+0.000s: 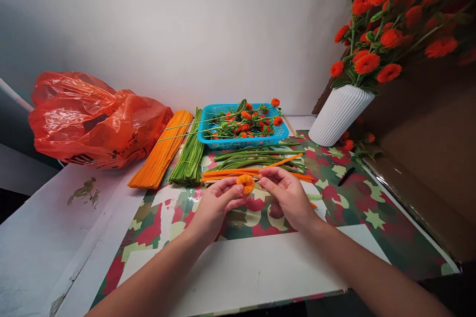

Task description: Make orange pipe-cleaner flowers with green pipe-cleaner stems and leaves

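Observation:
A small round orange flower head (246,184), coiled from fuzzy pipe cleaner, is pinched between the thumb and fingers of my left hand (220,200). Just to its right, my right hand (284,193) has thumb and forefinger pressed together; whatever is between them is too small to make out. Behind both hands lie loose orange pipe cleaners (219,174), partly covered by my fingers. Beyond those is a spread of loose green pipe cleaners (245,160).
A blue basket (243,144) holds several orange flowers on green stems. To its left are a green bundle (188,156), an orange bundle (160,153) and a red plastic bag (89,119). At right stand a white ribbed vase (340,115) of orange flowers and cardboard (420,158).

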{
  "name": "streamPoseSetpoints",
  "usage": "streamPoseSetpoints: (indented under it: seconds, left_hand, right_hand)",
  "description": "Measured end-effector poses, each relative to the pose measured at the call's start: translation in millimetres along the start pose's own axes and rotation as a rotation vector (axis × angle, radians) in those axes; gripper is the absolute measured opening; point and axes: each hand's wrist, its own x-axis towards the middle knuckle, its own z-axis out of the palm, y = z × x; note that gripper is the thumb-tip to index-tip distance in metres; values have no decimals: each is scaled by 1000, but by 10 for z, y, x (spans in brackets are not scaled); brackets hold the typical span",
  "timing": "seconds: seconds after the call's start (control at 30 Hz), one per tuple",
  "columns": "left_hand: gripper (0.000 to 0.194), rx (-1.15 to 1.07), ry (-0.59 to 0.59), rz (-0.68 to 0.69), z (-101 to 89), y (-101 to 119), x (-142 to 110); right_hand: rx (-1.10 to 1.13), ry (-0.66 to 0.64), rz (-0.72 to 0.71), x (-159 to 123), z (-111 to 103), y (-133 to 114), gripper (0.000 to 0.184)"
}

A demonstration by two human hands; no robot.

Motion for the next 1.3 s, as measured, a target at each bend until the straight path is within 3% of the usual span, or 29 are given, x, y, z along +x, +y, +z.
streamPoseSetpoints:
  seconds: [0.07, 0.17, 0.4, 0.53, 0.73, 0.93, 1.3]
  left_hand:
    - [29, -87, 0, -42, -2, -6, 10]
    - [29, -142, -41, -79, 14, -14, -4]
    - [33, -72, -107, -104, 14, -32, -25]
    - [30, -5, -105, -38, -8, -39, -14]
    - [25, 144, -50, 143, 37, -45, -52]
    - [28, 184, -45, 277, 25, -43, -50]
    - [23, 217, -154, 368, -43, -36, -23]
  right_hand:
    - [-40, 42, -67, -14, -5, 33, 27]
    - [-150, -6, -117, -59, 24, 79, 26]
    - [-300, -22, -192, -68, 35, 88, 11]
    - [-289, -45, -218, -70, 21, 80, 12]
    - [-176, 20, -86, -95, 67, 55, 25]
    - [2, -74, 148, -56, 49, -16, 27]
    - [74, -239, 158, 16, -58, -24, 18]
